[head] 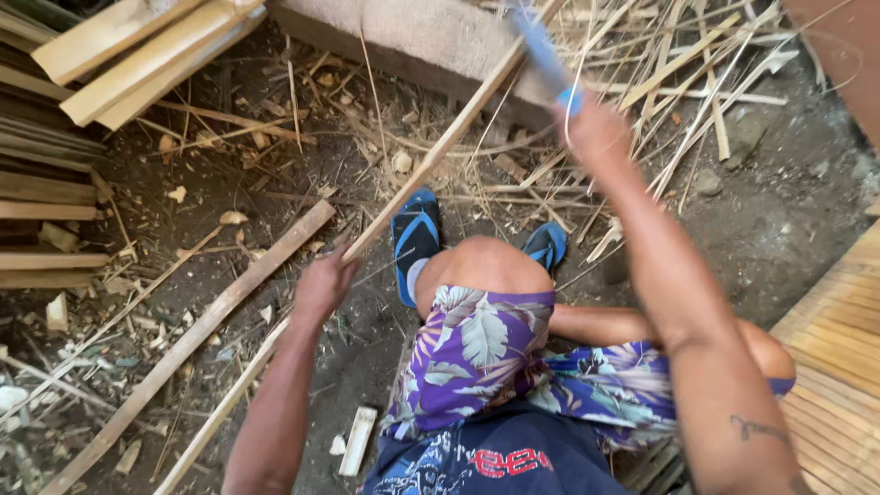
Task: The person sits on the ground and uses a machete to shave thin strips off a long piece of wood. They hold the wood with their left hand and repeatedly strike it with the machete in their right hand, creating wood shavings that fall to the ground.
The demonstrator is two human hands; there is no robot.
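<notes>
My left hand (321,286) grips the near end of a long thin bamboo strip (440,147) that slants up to the right toward a concrete block (431,37). My right hand (596,133) is raised above the strip and is closed on a blue-handled tool (545,55), blurred so its blade cannot be made out. My knees, in purple flowered cloth, are bent below, and my feet wear blue sandals (414,240) on the dirt.
A long bamboo slat (192,339) and a thinner one lie diagonally on the dirt at left. Stacked split bamboo (137,55) sits at top left, thin shavings (678,73) are heaped at top right, and a woven bamboo panel (839,367) lies at right.
</notes>
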